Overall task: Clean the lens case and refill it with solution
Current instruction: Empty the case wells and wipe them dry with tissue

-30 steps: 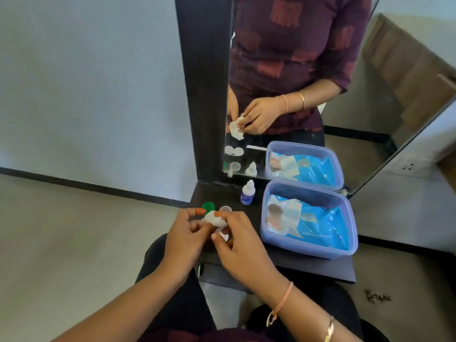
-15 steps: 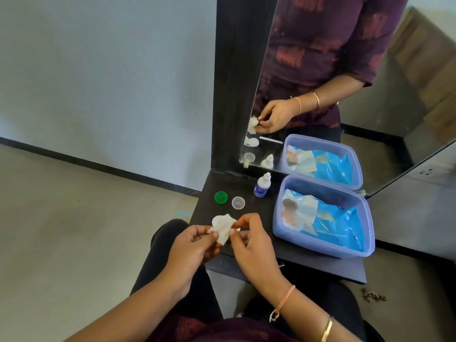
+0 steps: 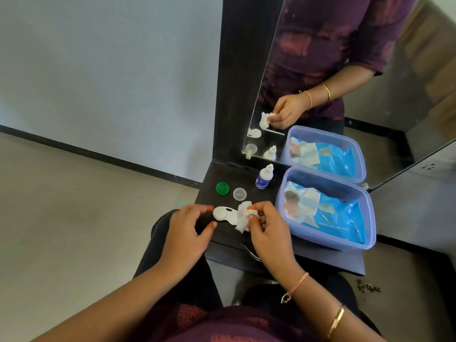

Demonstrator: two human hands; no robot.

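Dark laminate shelf carries every item. A lavender plastic tub holding a blue wipes packet stands just beside the right hand, on its outer side. The white lens case lies flat between the two hands, its long axis running hand to hand. One uncapped well faces the left hand; the other is hidden beneath the tissue. The right hand pinches that crumpled tissue between thumb and fingertips, directly over the covered well. The left hand is curved in a narrow C, index and thumb either side of the exposed well; contact cannot be confirmed. The solution bottle stands upright beyond the right hand. The green cap and clear cap lie beyond the gap between the hands. Assessment: wiping is in hand, refill not begun. The unwiped-looking well lies leftward of the tissue grip along the case's axis, and the left hand is nearer to steady that end.
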